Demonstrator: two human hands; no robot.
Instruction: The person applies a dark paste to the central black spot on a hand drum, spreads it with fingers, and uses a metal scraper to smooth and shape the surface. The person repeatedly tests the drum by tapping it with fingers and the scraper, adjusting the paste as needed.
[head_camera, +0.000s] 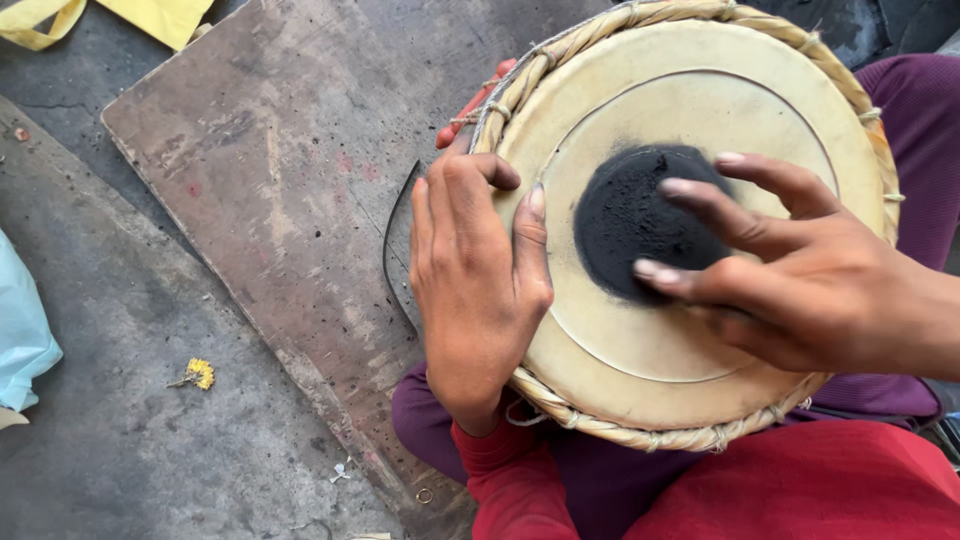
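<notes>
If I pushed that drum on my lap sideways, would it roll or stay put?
The drum probably stays put: it rests head-up between the legs, and the left hand grips its braided rim. Laid on its side, its round shape would likely roll. The black patch under the right hand looks powdery, so it may smudge when rubbed.

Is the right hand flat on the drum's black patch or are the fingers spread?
Spread: the right hand fans its fingers over the round black patch.

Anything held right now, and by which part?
The left hand grips the drum at its braided rim, steadying it. The right hand holds nothing: its fingertips are at the black patch on the drumhead.
</notes>
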